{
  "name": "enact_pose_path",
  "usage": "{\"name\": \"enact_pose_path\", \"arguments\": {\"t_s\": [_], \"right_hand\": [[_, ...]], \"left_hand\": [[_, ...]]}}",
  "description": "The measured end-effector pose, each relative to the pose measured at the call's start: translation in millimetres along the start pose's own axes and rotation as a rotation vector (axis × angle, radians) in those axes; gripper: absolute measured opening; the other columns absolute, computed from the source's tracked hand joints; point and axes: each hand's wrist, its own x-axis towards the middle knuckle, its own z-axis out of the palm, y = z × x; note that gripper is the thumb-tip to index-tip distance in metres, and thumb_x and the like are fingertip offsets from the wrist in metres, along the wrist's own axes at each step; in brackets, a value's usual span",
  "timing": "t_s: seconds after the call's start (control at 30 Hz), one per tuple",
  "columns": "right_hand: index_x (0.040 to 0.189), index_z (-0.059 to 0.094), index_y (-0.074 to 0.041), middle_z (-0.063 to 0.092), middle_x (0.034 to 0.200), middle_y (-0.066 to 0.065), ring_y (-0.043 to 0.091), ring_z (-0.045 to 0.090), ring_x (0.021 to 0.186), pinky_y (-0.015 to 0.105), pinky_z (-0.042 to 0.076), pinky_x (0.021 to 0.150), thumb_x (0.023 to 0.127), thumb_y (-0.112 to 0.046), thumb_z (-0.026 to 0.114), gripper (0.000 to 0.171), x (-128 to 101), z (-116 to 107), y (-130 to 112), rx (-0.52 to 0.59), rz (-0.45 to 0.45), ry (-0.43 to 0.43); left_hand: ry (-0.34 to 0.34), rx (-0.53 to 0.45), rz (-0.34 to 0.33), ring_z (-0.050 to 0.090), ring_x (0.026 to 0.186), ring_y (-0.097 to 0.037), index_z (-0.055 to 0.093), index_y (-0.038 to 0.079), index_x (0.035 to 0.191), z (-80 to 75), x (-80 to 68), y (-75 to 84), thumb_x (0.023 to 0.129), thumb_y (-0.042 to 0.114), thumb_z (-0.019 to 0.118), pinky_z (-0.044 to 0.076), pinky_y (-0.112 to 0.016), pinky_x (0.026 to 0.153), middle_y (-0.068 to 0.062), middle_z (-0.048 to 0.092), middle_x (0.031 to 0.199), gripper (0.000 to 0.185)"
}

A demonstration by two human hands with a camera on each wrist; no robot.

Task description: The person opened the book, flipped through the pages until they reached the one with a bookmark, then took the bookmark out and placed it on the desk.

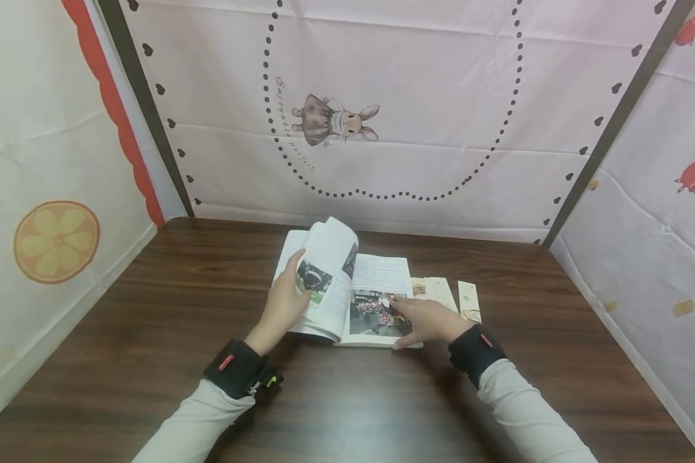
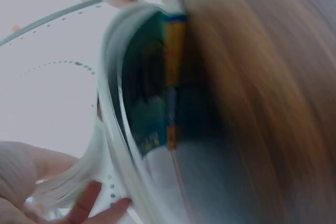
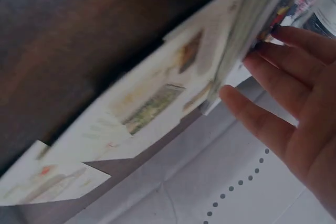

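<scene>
An open book point(image 1: 380, 273) lies on the table, text and colour photos on its pages. My left hand point(image 1: 282, 301) grips the left-hand part, whose pages stand raised and curved. In the left wrist view, that hand point(image 2: 37, 182) has its thumb and fingers around a bunch of pages; the book's dark cover point(image 2: 144, 98) is blurred. My right hand point(image 1: 428, 319) rests over the photo on the right-hand page. The right wrist view shows the right hand's fingers point(image 3: 278, 82) spread and fairly straight at the book's edge. Pale printed cards point(image 1: 440, 292) lie right of the book, some partly under it.
One more card point(image 1: 469, 299) lies apart to the right of the others. The dark wooden table point(image 1: 347, 399) is bordered at the back and sides by white printed cloth point(image 1: 417, 96). Each wrist wears a black band point(image 1: 235, 368).
</scene>
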Motion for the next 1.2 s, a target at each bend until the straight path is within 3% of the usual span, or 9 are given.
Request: {"name": "enact_pose_path", "arguments": {"t_s": [0.1, 0.2, 0.33, 0.43, 0.6, 0.73, 0.93, 1.07, 1.2], "right_hand": [[0.138, 0.045, -0.001, 0.044, 0.144, 0.017, 0.032, 0.047, 0.129, 0.046, 0.041, 0.104, 0.072, -0.053, 0.074, 0.089, 0.5, 4.6, 1.2, -0.034, -0.015, 0.026], [0.137, 0.046, -0.001, 0.044, 0.144, 0.016, 0.032, 0.048, 0.129, 0.045, 0.041, 0.104, 0.072, -0.054, 0.074, 0.089, 1.0, 5.4, 1.2, -0.054, -0.013, 0.028], [0.137, 0.047, -0.002, 0.044, 0.145, 0.015, 0.03, 0.047, 0.13, 0.045, 0.041, 0.104, 0.072, -0.054, 0.074, 0.088, 2.8, 3.4, -0.8, -0.055, 0.007, 0.008], [0.137, 0.047, -0.003, 0.043, 0.145, 0.014, 0.028, 0.046, 0.131, 0.044, 0.04, 0.105, 0.072, -0.054, 0.074, 0.087, 4.4, 2.1, -2.0, -0.055, 0.016, -0.006], [0.137, 0.048, -0.003, 0.042, 0.146, 0.013, 0.029, 0.046, 0.132, 0.044, 0.04, 0.106, 0.072, -0.054, 0.074, 0.087, 4.9, 2.0, -1.6, -0.055, 0.023, -0.019], [0.138, 0.046, -0.003, 0.04, 0.147, 0.013, 0.029, 0.044, 0.133, 0.044, 0.039, 0.106, 0.074, -0.054, 0.073, 0.086, 4.9, 0.8, 0.7, -0.052, 0.031, -0.042], [0.138, 0.045, -0.001, 0.041, 0.146, 0.018, 0.031, 0.045, 0.131, 0.045, 0.039, 0.106, 0.082, -0.043, 0.069, 0.074, 3.8, -5.0, 2.5, -0.021, -0.016, -0.075], [0.119, 0.063, -0.004, 0.067, 0.115, 0.012, 0.024, 0.064, 0.104, 0.039, 0.051, 0.09, 0.085, -0.019, 0.067, 0.037, 3.4, -6.9, -0.8, -0.075, -0.095, -0.003], [0.092, 0.071, -0.01, 0.072, 0.08, 0.0, 0.012, 0.065, 0.069, 0.029, 0.053, 0.066, 0.083, -0.006, 0.066, 0.011, 5.7, -9.8, -5.0, -0.225, -0.145, 0.174]], "left_hand": [[-0.056, 0.21, 0.138, 0.034, 0.129, -0.054, 0.028, 0.016, 0.149, 3.4, -3.0, -4.1, 0.072, -0.013, 0.062, 0.036, -0.063, 0.1, -0.033, 0.033, 0.142, 0.088], [-0.185, 0.449, 0.349, 0.008, 0.136, -0.058, 0.037, 0.023, 0.145, 7.5, -6.3, -2.3, 0.076, -0.013, 0.059, 0.02, -0.069, 0.105, -0.029, 0.015, 0.153, 0.081], [-0.411, 0.566, 0.506, 0.012, 0.14, -0.05, 0.046, 0.026, 0.14, 13.7, -13.0, 4.1, 0.081, -0.012, 0.055, 0.019, -0.071, 0.104, -0.014, 0.021, 0.156, 0.07], [-0.501, 0.529, 0.415, 0.017, 0.139, -0.049, 0.049, 0.022, 0.138, 16.5, -16.7, 7.9, 0.083, -0.009, 0.053, 0.021, -0.073, 0.101, -0.009, 0.028, 0.155, 0.063], [-0.446, 0.382, 0.28, 0.036, 0.133, -0.046, 0.058, 0.011, 0.13, 17.5, -16.0, 10.1, 0.09, 0.001, 0.052, 0.029, -0.062, 0.105, -0.013, 0.041, 0.146, 0.041], [-0.436, 0.299, 0.256, 0.041, 0.13, -0.041, 0.061, 0.004, 0.124, 16.8, -13.7, 12.0, 0.088, 0.001, 0.053, 0.025, -0.053, 0.112, -0.018, 0.045, 0.142, 0.037], [-0.455, 0.312, 0.201, 0.032, 0.13, -0.054, 0.06, 0.006, 0.125, 15.4, -12.6, 15.7, 0.089, 0.005, 0.053, 0.032, -0.059, 0.105, -0.018, 0.041, 0.144, 0.037], [-0.468, 0.327, 0.183, 0.03, 0.13, -0.055, 0.059, 0.007, 0.126, 15.8, -12.9, 17.1, 0.089, 0.007, 0.053, 0.032, -0.064, 0.102, -0.018, 0.04, 0.145, 0.038], [-0.464, 0.356, 0.178, 0.028, 0.129, -0.059, 0.06, 0.007, 0.126, 18.7, -13.3, 20.8, 0.089, 0.017, 0.057, 0.031, -0.073, 0.094, -0.019, 0.041, 0.144, 0.038]]}}
